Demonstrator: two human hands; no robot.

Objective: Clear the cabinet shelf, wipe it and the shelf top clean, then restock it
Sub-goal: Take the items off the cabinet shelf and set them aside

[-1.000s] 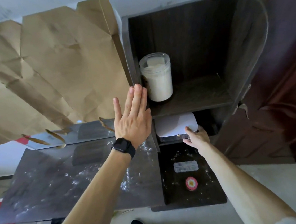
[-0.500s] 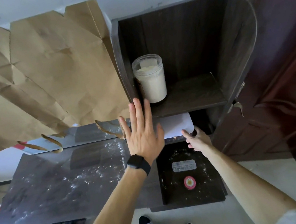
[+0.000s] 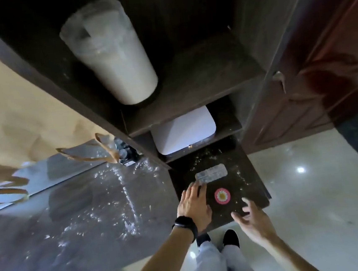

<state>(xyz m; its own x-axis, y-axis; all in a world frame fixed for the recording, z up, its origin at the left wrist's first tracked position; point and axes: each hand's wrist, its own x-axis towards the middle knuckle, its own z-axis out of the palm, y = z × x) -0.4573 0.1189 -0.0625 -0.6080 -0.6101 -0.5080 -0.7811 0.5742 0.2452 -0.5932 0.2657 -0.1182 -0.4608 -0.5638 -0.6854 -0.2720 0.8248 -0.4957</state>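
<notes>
Both hands dropped from the shelves to the dark crumb-strewn shelf top point(image 3: 244, 164). Left hand point(image 3: 193, 204) flat, fingers spread, empty; right hand point(image 3: 252, 217) open, empty. Clear plastic powder jar point(image 3: 109, 54) still uncleared.

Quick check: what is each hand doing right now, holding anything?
Left hand: open, fingers spread, flat on the dark shelf top, holding nothing.
Right hand: open, fingers spread at the shelf top's front edge, holding nothing.

Bare forearms, no sleeves in view. Black band, perhaps a smartwatch, strapped round the wrist of the left hand point(image 3: 192, 206). Nothing worn on the right hand point(image 3: 255, 222). Below, pale grey trousers point(image 3: 216, 260) and black shoes point(image 3: 230, 237), blurred near the frame's bottom edge.
</notes>
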